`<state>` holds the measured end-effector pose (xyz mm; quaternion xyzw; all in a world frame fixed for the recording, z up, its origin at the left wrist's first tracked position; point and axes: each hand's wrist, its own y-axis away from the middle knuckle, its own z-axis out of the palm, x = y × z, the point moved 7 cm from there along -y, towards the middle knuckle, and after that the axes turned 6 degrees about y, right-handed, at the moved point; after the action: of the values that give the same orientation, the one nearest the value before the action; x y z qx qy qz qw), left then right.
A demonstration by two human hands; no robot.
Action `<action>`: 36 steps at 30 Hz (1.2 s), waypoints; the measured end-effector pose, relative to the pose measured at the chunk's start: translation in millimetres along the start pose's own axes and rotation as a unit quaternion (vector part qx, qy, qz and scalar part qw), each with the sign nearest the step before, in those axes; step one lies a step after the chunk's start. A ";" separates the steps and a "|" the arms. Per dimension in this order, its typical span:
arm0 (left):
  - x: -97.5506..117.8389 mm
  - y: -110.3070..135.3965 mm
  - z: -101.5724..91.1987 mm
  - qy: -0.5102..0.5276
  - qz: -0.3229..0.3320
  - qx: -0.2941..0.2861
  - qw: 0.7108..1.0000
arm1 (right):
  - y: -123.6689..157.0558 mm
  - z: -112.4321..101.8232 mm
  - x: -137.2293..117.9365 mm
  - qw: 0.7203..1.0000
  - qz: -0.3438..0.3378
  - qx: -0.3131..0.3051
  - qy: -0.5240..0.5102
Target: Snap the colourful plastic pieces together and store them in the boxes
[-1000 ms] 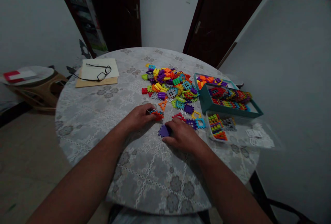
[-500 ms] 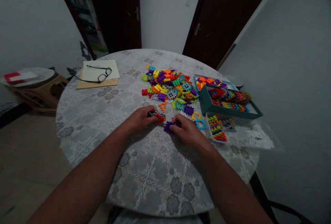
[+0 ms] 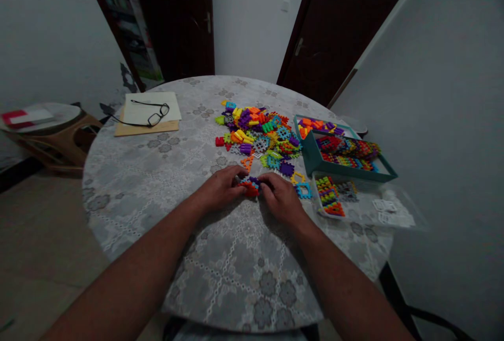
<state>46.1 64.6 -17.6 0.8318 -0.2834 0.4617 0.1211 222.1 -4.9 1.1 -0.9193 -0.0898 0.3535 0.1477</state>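
Between my hands, low over the table, is a small group of interlocking plastic building pieces. My left hand (image 3: 227, 188) is closed on the red and blue pieces (image 3: 249, 189). My right hand (image 3: 279, 195) pinches a purple piece (image 3: 255, 180) against their far side; fingers partly cover it, so I cannot tell whether it is locked in. Just beyond my fingers lies an orange triangle piece (image 3: 247, 163). Behind it spreads a loose heap of coloured pieces (image 3: 260, 131). A blue square frame (image 3: 303, 190) and a yellow frame (image 3: 298, 177) rest right of my right hand.
At the right stand a teal box (image 3: 350, 170) of pieces, its lid (image 3: 356, 132) holding more, and a clear plastic tub (image 3: 334, 216). White pieces lie on a clear lid (image 3: 409, 210). Glasses (image 3: 154, 118) sit on papers (image 3: 173, 100) at the left of the round table (image 3: 129, 173).
My right hand has brought the purple piece left and up against the red and blue pieces. My left hand has shifted slightly right. The heap and boxes stay put.
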 end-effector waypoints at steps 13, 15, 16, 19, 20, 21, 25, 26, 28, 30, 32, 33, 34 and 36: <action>2.7 2.6 -3.7 0.037 -0.002 -0.067 0.997 | 2.8 14.2 -16.7 0.998 -0.029 -0.047 0.013; 2.0 1.7 -5.5 0.040 -0.021 -0.061 0.997 | 0.8 3.5 -10.8 0.997 -0.019 -0.049 0.057; 1.8 1.4 -6.2 0.039 -0.028 -0.057 0.997 | 0.1 -3.0 -5.5 0.995 -0.005 -0.053 0.089; 2.2 1.7 -5.9 0.043 -0.036 -0.049 0.997 | 0.0 -22.3 14.0 0.975 0.064 -0.075 0.198; 2.7 2.1 -5.0 0.044 -0.036 -0.049 0.997 | 0.5 -27.4 19.3 0.967 0.085 -0.082 0.227; 3.2 2.5 -3.7 0.042 -0.035 -0.051 0.997 | 1.0 -31.1 23.1 0.960 0.101 -0.086 0.248; 6.0 3.7 -0.6 0.023 -0.033 -0.058 0.998 | 2.9 -29.8 29.9 0.949 0.128 -0.099 0.269; 6.4 3.7 -0.5 0.024 -0.033 -0.058 0.998 | 3.0 -26.9 30.9 0.949 0.129 -0.102 0.268; 6.5 3.6 -1.0 0.027 -0.034 -0.056 0.997 | 2.3 -20.8 32.7 0.951 0.128 -0.108 0.260; 6.2 3.7 -1.5 0.030 -0.032 -0.056 0.997 | 0.8 -15.5 34.3 0.954 0.126 -0.110 0.250; 5.9 4.3 -1.7 0.030 -0.029 -0.058 0.997 | -0.8 -10.9 34.8 0.957 0.119 -0.113 0.241; 5.8 4.7 -2.1 0.029 -0.028 -0.058 0.998 | -1.5 -8.8 34.7 0.958 0.113 -0.113 0.237; 5.7 5.1 -2.6 0.027 -0.027 -0.057 0.998 | -2.0 -6.8 34.4 0.959 0.106 -0.114 0.235; 5.0 5.8 -3.7 0.026 -0.029 -0.057 0.998 | -2.3 -3.4 34.3 0.962 0.095 -0.114 0.228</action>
<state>42.1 59.8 -11.7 0.8190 -0.2816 0.4629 0.1890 249.4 5.8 -17.1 -0.9906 -0.0053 0.1343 0.0245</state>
